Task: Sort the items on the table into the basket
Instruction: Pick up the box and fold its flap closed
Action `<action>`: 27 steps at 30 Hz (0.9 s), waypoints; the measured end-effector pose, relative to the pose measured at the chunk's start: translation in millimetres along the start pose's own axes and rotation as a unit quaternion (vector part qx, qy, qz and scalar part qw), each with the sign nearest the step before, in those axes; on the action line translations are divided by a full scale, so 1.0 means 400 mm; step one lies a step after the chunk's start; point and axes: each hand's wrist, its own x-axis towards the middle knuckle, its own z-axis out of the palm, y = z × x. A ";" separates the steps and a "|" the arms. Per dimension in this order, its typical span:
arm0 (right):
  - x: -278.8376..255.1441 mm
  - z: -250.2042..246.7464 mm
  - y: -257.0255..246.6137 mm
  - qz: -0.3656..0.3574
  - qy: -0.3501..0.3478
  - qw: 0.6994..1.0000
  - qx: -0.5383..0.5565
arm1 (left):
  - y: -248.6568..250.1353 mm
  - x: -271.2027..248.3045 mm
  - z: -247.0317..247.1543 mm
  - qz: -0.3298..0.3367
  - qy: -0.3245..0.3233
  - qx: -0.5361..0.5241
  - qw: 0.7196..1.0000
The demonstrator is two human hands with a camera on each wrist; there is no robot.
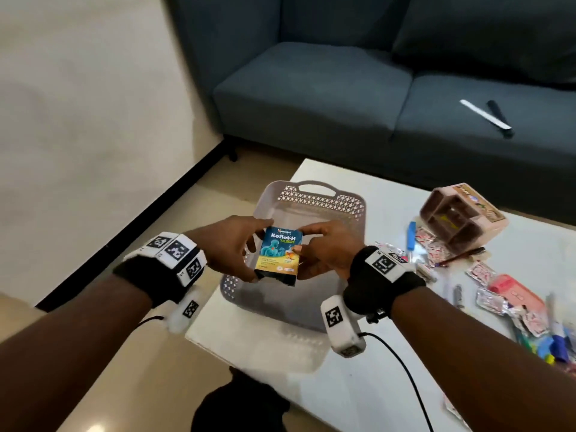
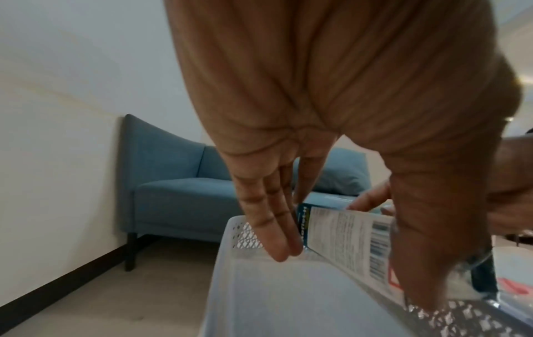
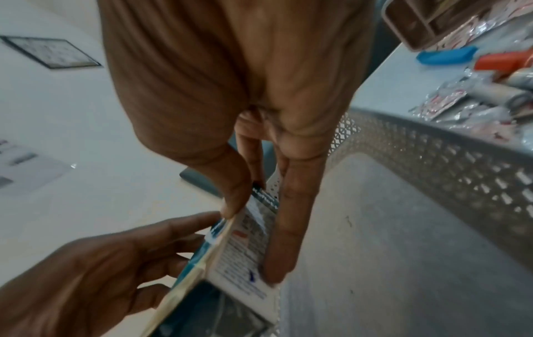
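Home living room. Blue-grey fabric sofa (image 1: 358, 88) stands against a plain cream wall (image 1: 78, 104) with dark skirting (image 1: 131, 238). Beige tiled floor (image 1: 149, 353). Low white coffee table (image 1: 358, 385) just in front of the sofa, carrying a plastic basket (image 1: 311, 194) and a litter of household sachets (image 1: 480, 272) and pens (image 1: 558, 344). Two slim objects lie on a sofa cushion (image 1: 486, 116); what they are, unclear.

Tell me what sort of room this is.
Most likely a home living room: a blue-grey sofa stands behind a low white table, which carries a plastic basket and scattered household odds and ends.
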 end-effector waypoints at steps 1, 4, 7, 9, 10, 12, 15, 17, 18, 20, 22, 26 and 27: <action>0.026 0.018 0.008 0.006 -0.001 1.000 -0.016 | -0.022 0.010 0.012 -0.005 -0.004 0.020 1.000; 0.098 0.073 0.035 0.033 -0.003 0.997 -0.075 | -0.067 0.034 0.050 -0.034 -0.024 0.071 0.997; 0.158 0.113 0.064 0.053 0.009 0.989 -0.141 | -0.087 0.056 0.089 -0.056 -0.045 0.125 0.990; 0.191 0.125 0.083 0.041 0.032 0.969 -0.240 | -0.091 0.066 0.107 -0.062 -0.046 0.159 0.984; 0.199 0.127 0.086 0.034 0.046 0.956 -0.288 | -0.090 0.071 0.111 -0.067 -0.048 0.168 0.982; 0.218 0.133 0.093 0.033 0.066 0.943 -0.324 | -0.092 0.084 0.120 -0.073 -0.051 0.178 0.980; 0.233 0.145 0.096 0.040 0.075 0.935 -0.345 | -0.101 0.100 0.125 -0.069 -0.081 0.187 0.977; 0.236 0.152 0.096 0.037 0.080 0.926 -0.367 | -0.105 0.104 0.124 -0.067 -0.100 0.185 0.975; 0.237 0.152 0.095 0.033 0.083 0.922 -0.377 | -0.105 0.107 0.124 -0.069 -0.105 0.175 0.977; 0.242 0.154 0.092 0.026 0.079 0.912 -0.401 | -0.111 0.113 0.127 -0.079 -0.100 0.160 0.979; 0.236 0.155 0.083 0.028 0.075 0.900 -0.428 | -0.112 0.116 0.130 -0.093 -0.098 0.143 0.981; 0.217 0.146 0.078 0.020 0.068 0.896 -0.439 | -0.114 0.123 0.158 -0.107 -0.065 0.103 0.987; 0.212 0.143 0.079 0.019 0.065 0.893 -0.446 | -0.109 0.122 0.164 -0.099 -0.063 0.100 0.988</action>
